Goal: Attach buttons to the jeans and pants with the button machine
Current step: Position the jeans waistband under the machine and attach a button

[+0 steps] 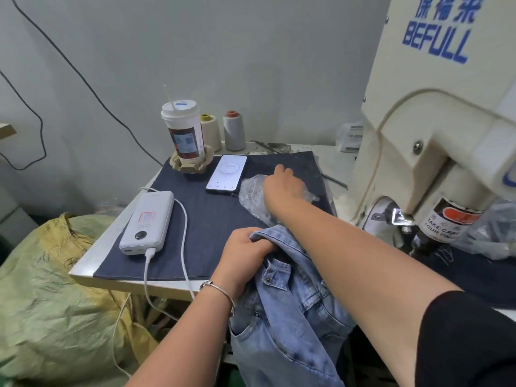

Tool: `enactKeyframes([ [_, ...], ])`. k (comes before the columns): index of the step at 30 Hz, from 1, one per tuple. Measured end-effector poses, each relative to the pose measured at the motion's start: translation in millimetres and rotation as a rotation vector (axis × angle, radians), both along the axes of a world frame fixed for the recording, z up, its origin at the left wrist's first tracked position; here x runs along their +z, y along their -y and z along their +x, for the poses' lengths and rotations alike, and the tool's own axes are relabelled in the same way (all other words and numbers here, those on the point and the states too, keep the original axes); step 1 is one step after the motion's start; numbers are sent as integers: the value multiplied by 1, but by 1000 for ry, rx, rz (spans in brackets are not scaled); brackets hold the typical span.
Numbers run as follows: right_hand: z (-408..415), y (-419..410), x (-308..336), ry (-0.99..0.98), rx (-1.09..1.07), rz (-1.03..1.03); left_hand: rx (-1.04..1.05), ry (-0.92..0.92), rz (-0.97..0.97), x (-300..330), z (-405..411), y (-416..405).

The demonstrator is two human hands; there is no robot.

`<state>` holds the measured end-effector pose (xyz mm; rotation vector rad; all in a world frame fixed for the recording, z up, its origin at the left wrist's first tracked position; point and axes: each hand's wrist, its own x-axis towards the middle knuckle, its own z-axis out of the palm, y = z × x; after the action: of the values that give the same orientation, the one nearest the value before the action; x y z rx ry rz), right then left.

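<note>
Denim jeans hang off the table edge at lower centre, waistband gripped by the left hand. The right hand reaches into a clear bag, fingers hidden. Nothing sits under the button machine yet; pressing likely remains.

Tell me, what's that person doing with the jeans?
A person is getting ready to put a button on light blue jeans. The left hand grips the waistband, while the right hand reaches into a clear plastic bag on the dark cloth. The button machine waits at the right, with nothing under it yet.
</note>
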<state>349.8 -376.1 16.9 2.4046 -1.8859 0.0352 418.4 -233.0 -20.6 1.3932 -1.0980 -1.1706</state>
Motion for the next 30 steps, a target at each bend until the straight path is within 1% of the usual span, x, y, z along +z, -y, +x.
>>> enactKeyframes([
  [7, -2, 2, 2, 123, -30, 45, -3, -44, -13, 4, -2, -3],
  [14, -3, -1, 4, 139, -50, 35, -5, -53, -36, 5, -3, -4],
  [26, 1, -10, 6, 43, -32, 20, -12, -56, -21, 7, -3, -4],
  [30, 0, -11, 5, 19, 5, -20, -17, -52, -12, 7, -3, -5],
])
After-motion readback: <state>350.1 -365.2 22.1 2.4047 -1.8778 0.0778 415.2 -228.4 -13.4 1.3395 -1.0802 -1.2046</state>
